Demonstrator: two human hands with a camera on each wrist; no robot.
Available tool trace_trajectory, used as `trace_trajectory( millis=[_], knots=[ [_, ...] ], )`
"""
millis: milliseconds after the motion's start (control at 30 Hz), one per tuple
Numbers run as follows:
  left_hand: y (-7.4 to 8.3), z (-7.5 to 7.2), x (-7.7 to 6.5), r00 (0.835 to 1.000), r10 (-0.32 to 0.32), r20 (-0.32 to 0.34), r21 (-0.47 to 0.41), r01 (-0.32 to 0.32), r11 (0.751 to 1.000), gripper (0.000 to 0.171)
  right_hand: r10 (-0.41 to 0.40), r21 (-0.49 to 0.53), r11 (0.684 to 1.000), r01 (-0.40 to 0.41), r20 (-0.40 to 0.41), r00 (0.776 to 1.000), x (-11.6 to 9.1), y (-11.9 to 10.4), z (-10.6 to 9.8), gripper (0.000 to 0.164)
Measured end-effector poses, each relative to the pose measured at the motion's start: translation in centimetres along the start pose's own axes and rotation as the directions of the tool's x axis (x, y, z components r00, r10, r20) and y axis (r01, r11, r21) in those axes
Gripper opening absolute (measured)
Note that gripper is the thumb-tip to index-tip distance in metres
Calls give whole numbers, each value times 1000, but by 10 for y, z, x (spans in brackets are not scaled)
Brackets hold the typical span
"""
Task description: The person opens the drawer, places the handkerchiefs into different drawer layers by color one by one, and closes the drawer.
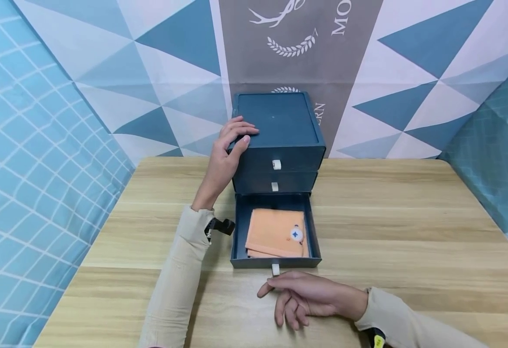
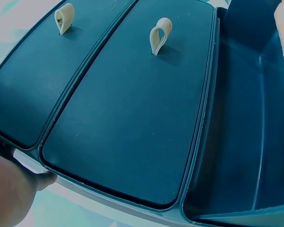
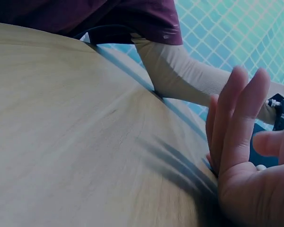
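Observation:
A dark blue drawer cabinet (image 1: pixel 275 118) stands at the back of the table, its two upper drawers closed. The bottom drawer (image 1: pixel 275 263) is pulled out and holds a folded orange towel (image 1: pixel 271 229) with a round white label (image 1: pixel 296 234). My left hand (image 1: pixel 224 159) rests on the cabinet's top left edge, fingers extended over the top. In front of the bottom drawer, my right hand (image 1: pixel 310 294) hovers beside its white pull tab (image 1: pixel 275 269), fingers loosely bent and holding nothing. Whether it touches the tab, I cannot tell. Closed drawer fronts (image 2: pixel 123 109) fill the left wrist view.
The cabinet and both hands are over a light wooden table (image 1: pixel 388 232). Behind it hangs a patterned cloth (image 1: pixel 184 63) with blue and white triangles. A blue tiled-pattern sheet (image 1: pixel 32 159) is at the left. Each wrist wears a black strap.

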State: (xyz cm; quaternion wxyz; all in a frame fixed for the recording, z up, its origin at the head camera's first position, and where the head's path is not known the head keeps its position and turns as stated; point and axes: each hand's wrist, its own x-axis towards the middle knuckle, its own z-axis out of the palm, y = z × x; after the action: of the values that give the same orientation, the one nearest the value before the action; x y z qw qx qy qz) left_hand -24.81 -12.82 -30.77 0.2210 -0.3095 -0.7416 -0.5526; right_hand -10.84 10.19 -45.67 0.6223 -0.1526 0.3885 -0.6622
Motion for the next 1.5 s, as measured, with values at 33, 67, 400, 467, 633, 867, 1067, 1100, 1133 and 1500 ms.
trace_trajectory(
  millis=[33,67,400,467,633,867,1067,1100,1133,1500],
  knots=[
    [0,0,0,1000,0,0,3,0,1000,28,-7,5,1000,7,-11,1000,2,1,0,52],
    [0,1,0,1000,0,-1,5,0,1000,28,-13,10,1000,14,-27,1000,4,1,-1,52],
    [-2,2,0,1000,2,-8,25,-2,1000,28,-85,71,992,100,-189,978,14,-2,3,44],
    [-2,2,0,1000,6,-9,27,-6,1000,28,-90,75,991,107,-203,975,14,-2,3,46],
    [-2,2,0,1000,16,-13,24,-16,1000,28,-97,74,991,115,-213,972,13,-1,4,49],
    [-2,2,0,1000,22,-9,18,-21,1000,28,-106,46,992,119,-216,971,9,-4,2,50],
    [-2,0,0,1000,11,-12,19,-11,1000,28,-126,12,991,131,-206,970,13,-9,2,50],
    [-2,0,0,1000,10,-14,22,-10,1000,28,-125,5,992,129,-205,971,14,-10,2,51],
    [-2,0,-1,1000,8,-15,25,-8,1000,28,-123,-1,992,126,-206,971,15,-11,2,51],
    [-2,0,0,1000,12,0,21,-12,1000,28,-132,-38,991,126,-258,957,17,-24,-8,49]
  ],
)
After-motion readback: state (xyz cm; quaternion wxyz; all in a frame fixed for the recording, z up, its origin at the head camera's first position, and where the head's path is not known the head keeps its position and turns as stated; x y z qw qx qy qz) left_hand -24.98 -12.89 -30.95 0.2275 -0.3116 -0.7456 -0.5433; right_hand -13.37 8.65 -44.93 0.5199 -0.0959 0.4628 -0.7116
